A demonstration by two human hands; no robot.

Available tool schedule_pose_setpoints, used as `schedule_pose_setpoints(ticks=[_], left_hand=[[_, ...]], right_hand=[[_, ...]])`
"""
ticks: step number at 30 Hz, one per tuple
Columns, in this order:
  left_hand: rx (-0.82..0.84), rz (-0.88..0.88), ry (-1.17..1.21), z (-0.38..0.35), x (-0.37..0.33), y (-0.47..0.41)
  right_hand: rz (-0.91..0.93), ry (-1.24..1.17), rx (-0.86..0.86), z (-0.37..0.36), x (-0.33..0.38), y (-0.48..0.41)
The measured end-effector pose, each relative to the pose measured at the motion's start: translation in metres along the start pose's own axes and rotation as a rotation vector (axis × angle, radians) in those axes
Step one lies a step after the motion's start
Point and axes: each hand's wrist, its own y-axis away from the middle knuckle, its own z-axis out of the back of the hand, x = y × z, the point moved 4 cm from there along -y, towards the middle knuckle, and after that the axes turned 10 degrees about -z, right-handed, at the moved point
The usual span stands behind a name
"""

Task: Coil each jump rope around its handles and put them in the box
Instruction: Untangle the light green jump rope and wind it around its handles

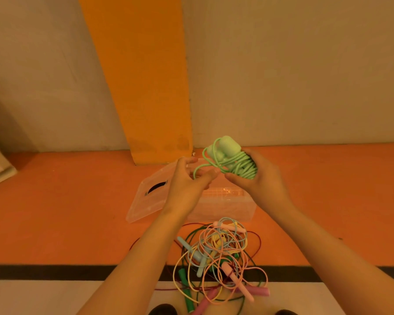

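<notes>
My right hand (pixel 257 178) grips a light green jump rope (pixel 231 159), its cord wound many times around the two handles held side by side. A last loose loop of the green cord hangs to the left, and my left hand (pixel 189 180) pinches that loop between thumb and fingers. Both hands are raised above the clear plastic box (pixel 225 208), which stands open on the orange floor. In front of the box lies a tangled pile of jump ropes (pixel 218 258) in pink, yellow, blue, dark green and dark red.
The box's clear lid (pixel 150 194) leans open to the left of the box. An orange pillar (pixel 146 87) and a pale wall rise behind. A black floor stripe (pixel 55 272) crosses near me, with white floor below it. Dark shoe tips (pixel 163 309) show at the bottom edge.
</notes>
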Motion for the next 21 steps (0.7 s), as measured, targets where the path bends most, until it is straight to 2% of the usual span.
schedule_pose_setpoints(ticks=[5, 10, 17, 21], left_hand=[[0.083, -0.131, -0.265, 0.002, -0.005, -0.004], [0.207, -0.196, -0.395, -0.005, -0.001, -0.003], [0.357, -0.166, -0.597, -0.014, -0.007, 0.003], [0.405, -0.21, -0.748, -0.019, -0.014, 0.01]], right_hand=[[0.045, 0.042, 0.003, 0.0, 0.009, 0.005], [0.055, 0.037, 0.001, 0.0, 0.008, 0.006], [0.035, 0.111, -0.042, 0.0, -0.003, 0.006], [0.004, 0.169, -0.017, -0.005, -0.008, 0.005]])
